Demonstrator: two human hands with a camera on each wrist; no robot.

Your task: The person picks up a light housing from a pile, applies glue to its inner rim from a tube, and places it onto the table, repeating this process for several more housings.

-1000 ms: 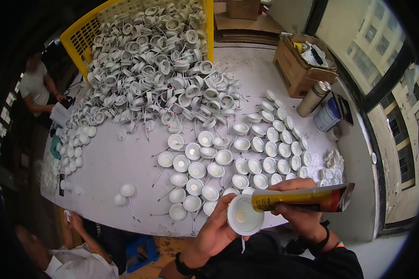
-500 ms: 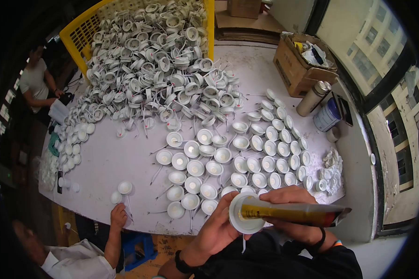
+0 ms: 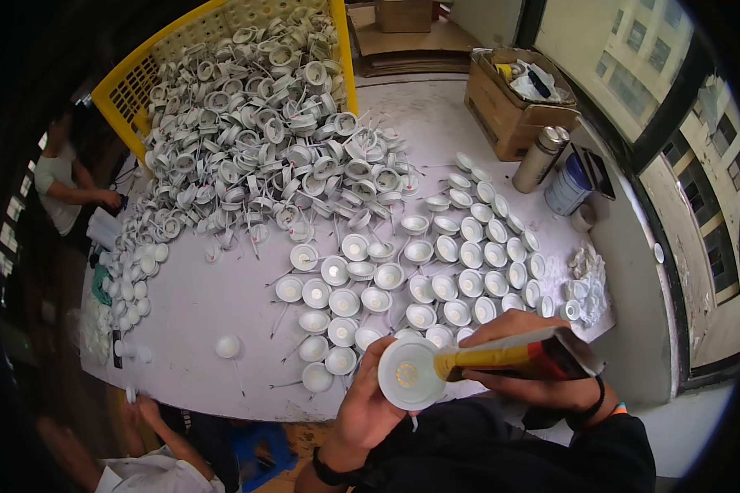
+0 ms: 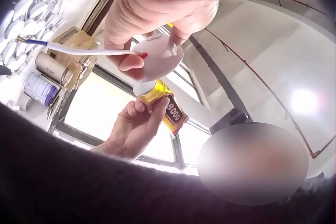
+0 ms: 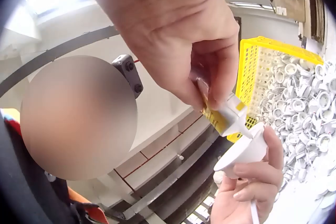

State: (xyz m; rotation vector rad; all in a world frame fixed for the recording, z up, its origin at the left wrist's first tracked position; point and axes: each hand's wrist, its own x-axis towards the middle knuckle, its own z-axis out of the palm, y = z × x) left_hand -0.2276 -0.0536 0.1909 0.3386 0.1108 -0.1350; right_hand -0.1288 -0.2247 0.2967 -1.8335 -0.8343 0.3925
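My left hand (image 3: 363, 415) holds a white downlight cup (image 3: 396, 396) by its rim, the open face turned up with a ring of yellow LED dots inside. From its back a white cable (image 4: 89, 50) sticks out, ending in bare blue-sheathed wire. My right hand (image 3: 555, 390) grips a yellow, red and black glue tube (image 3: 501, 358), marked 8000 in the left wrist view. In the right wrist view the tube's white nozzle (image 5: 242, 128) points at the inner rim of the cup, fingertips squeezing the tube body.
Rows of white downlights (image 3: 470, 283) with cables lie ahead of my hands. Behind them a large heap of fittings (image 3: 255, 140) spills from a yellow crate (image 3: 345, 62). A cardboard box (image 3: 501, 115), steel flask (image 3: 539, 160) and blue-white can (image 3: 569, 187) stand at right. Another person's hand (image 3: 148, 411) is at lower left.
The tube has drawn back rightward from over the cup, uncovering its LED dots. At left, the other person's hand has withdrawn from the table with one of two lights there gone.
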